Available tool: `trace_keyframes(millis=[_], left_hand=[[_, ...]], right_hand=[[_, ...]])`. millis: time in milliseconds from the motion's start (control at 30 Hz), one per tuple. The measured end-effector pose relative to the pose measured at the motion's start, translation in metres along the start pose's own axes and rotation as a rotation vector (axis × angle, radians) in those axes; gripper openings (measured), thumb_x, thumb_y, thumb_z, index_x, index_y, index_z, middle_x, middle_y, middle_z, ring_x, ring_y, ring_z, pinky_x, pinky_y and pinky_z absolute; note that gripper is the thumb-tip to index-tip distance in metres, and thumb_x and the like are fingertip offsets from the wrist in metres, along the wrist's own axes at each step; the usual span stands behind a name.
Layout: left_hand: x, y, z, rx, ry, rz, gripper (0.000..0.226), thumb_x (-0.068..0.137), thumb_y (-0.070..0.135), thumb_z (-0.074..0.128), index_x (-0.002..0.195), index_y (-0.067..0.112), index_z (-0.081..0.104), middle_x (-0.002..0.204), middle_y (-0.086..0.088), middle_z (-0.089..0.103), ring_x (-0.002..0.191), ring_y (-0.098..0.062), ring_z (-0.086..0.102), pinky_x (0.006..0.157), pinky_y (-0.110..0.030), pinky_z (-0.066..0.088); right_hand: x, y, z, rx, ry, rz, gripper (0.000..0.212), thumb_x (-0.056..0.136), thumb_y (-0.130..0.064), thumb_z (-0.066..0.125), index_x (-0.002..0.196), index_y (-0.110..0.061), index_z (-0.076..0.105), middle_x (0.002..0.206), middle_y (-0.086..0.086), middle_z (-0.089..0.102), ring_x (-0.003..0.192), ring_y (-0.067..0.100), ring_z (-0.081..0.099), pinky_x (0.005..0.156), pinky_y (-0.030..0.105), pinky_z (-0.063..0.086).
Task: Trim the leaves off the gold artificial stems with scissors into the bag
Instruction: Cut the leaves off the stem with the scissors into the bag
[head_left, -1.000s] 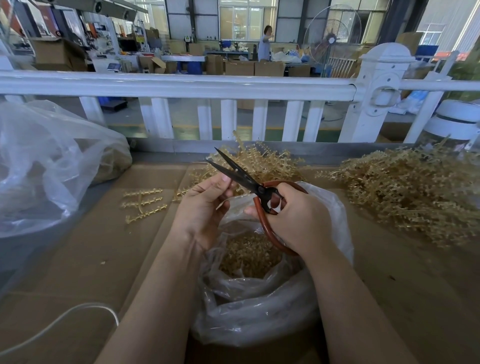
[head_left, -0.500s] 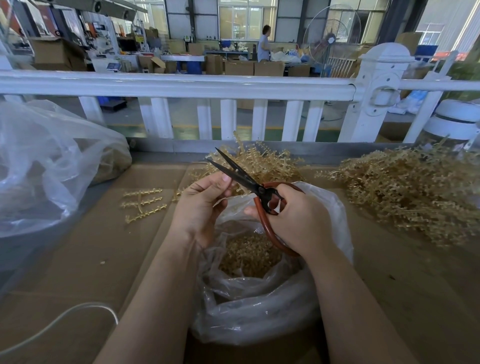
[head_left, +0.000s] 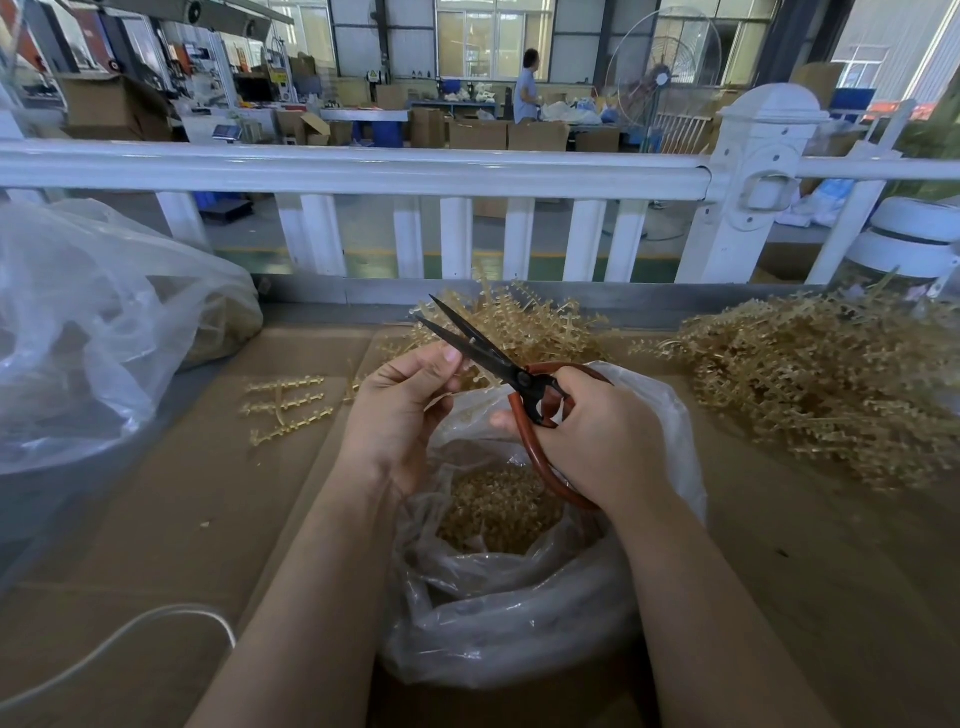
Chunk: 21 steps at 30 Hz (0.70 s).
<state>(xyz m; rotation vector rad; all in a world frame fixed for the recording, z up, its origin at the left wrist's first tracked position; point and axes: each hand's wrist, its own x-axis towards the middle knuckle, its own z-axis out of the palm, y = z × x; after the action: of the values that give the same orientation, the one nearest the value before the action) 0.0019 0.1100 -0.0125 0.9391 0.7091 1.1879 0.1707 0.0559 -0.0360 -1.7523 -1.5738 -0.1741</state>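
Note:
My right hand (head_left: 597, 441) grips red-handled scissors (head_left: 498, 364) whose black blades stand slightly apart, pointing up and left. My left hand (head_left: 400, 410) pinches a small gold stem (head_left: 470, 382) beside the blades; most of it is hidden by the fingers. Both hands hover over an open clear plastic bag (head_left: 524, 623) with gold leaf bits (head_left: 498, 512) at its bottom. A heap of gold stems (head_left: 519, 327) lies just behind the bag, and a larger heap (head_left: 821, 384) lies at the right.
Three trimmed gold stems (head_left: 285, 410) lie on the cardboard-covered table (head_left: 182, 519) to the left. A big clear bag (head_left: 88, 332) fills the left side. A white cable (head_left: 104, 649) curls at the front left. A white railing (head_left: 363, 171) runs behind the table.
The hands and scissors have barely moved; the blades stay slightly apart near the left fingertips.

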Motion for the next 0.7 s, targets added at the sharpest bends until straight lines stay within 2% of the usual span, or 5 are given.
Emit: trace_keyframes(millis=[100,267,433,633,700], left_hand=[[-0.0001,-0.0003,-0.0004,-0.001,0.003,0.004,0.022,0.067,0.022,0.075,0.088,0.015,0.072,0.074,0.007,0.07,0.06,-0.002,0.054,0.064,-0.017,0.044],[0.0,0.0003,-0.0004,-0.039,-0.005,0.002,0.007,0.066,0.017,0.075,0.072,0.017,0.077,0.073,0.002,0.069,0.06,-0.005,0.056,0.063,-0.017,0.05],[-0.0001,0.0017,0.0005,-0.023,0.007,-0.001,0.017,0.065,0.019,0.077,0.082,0.016,0.073,0.069,0.003,0.069,0.061,-0.006,0.059,0.062,-0.016,0.05],[-0.0001,0.0022,-0.0008,0.011,-0.019,0.046,0.007,0.071,0.014,0.074,0.073,0.02,0.07,0.071,0.002,0.068,0.063,-0.007,0.058,0.063,-0.019,0.047],[0.0004,0.0012,-0.0017,0.017,-0.033,0.055,0.018,0.081,0.007,0.067,0.07,0.02,0.07,0.069,0.001,0.065,0.061,-0.008,0.056,0.064,-0.02,0.045]], right_hand=[[-0.0006,-0.0001,0.0006,0.001,0.019,-0.009,0.072,0.068,-0.096,0.039,0.078,-0.03,0.064,0.07,-0.02,0.059,0.062,-0.005,0.051,0.054,0.009,0.036],[-0.0008,0.0031,0.0028,-0.017,0.008,-0.014,0.07,0.068,-0.093,0.045,0.074,-0.026,0.062,0.069,-0.016,0.061,0.063,0.002,0.055,0.056,0.016,0.046],[-0.0002,0.004,0.0033,-0.007,-0.008,-0.002,0.067,0.068,-0.091,0.048,0.072,-0.025,0.062,0.069,-0.014,0.063,0.064,0.004,0.058,0.06,0.026,0.054],[-0.0014,0.0025,0.0008,-0.021,-0.014,-0.024,0.067,0.069,-0.092,0.045,0.083,-0.029,0.065,0.077,-0.019,0.064,0.07,0.001,0.059,0.061,0.021,0.052],[-0.0019,0.0008,-0.0005,-0.024,-0.004,-0.047,0.068,0.071,-0.092,0.043,0.087,-0.03,0.065,0.077,-0.022,0.061,0.07,0.0,0.057,0.059,0.019,0.05]])
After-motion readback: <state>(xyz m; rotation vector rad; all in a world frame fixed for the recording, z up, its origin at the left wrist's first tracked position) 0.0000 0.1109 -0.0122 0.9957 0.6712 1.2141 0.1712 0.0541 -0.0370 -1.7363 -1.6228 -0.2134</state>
